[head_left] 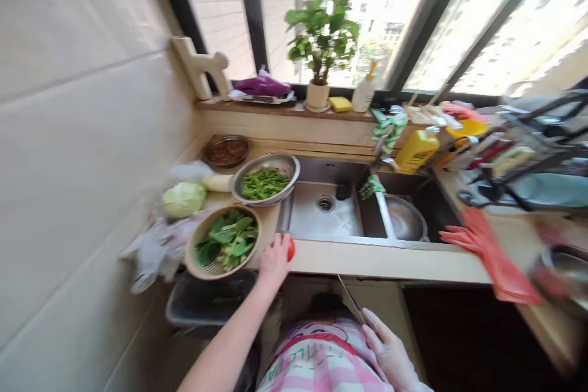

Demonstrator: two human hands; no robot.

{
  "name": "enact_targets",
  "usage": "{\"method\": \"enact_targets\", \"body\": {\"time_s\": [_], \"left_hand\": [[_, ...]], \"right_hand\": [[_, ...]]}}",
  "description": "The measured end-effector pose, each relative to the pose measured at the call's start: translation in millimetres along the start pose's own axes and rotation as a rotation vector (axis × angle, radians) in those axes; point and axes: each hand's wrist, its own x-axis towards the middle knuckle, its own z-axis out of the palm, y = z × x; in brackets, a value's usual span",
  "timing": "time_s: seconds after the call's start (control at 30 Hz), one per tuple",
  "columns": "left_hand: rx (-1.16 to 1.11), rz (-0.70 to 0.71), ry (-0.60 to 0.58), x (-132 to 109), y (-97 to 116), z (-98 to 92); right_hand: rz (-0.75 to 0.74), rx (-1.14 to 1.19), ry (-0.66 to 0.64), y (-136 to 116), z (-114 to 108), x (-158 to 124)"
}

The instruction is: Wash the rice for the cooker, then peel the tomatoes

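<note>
Gripping a red tomato [291,249] in my left hand [274,256] over the worktop [349,259], just beside the sink [305,213], I hold a knife [351,297] in my gloved right hand [387,346]. The tomato's visible side looks uncut; greens [232,234] already sit in the bowl [291,166] and basket [191,248].

On the far sill [294,108], a leafy potted plant [322,33] stands between a purple item [263,86] and a yellow sponge [340,104]; a yellow bottle [416,152] stands nearer, to the right.
</note>
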Motion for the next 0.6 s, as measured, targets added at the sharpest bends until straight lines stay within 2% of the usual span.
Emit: {"method": "enact_targets", "body": {"time_s": [0.1,0.2,0.27,0.3,0.37,0.43,0.53,0.6], "left_hand": [[0.057,-0.026,-0.035,11.1,-0.7,3.4],[0.193,-0.077,-0.038,12.4,3.5,12.0],[0.26,-0.079,0.056,13.3,24.8,16.0],[0.258,-0.044,0.098,15.6,43.9,17.0],[0.195,0.099,0.117,27.3,99.6,17.5],[0.103,0.293,0.06,49.8,173.7,17.7],[0.042,0.547,-0.053,101.7,295.1,27.9],[0.056,0.633,-0.117,142.3,365.3,46.7]], "right_hand": [[0.098,0.222,0.042,14.1,-20.0,0.3],[0.123,0.334,0.05,20.2,-43.9,15.7],[0.093,0.356,0.059,23.6,-65.3,33.1],[0.075,0.36,0.067,25.4,-78.0,43.2],[0.053,0.364,0.064,29.0,-107.5,64.7],[0.056,0.371,0.064,33.5,-141.5,85.0],[0.112,0.395,0.086,46.5,-196.4,105.2],[0.162,0.387,0.144,61.3,-231.4,107.5]]}}
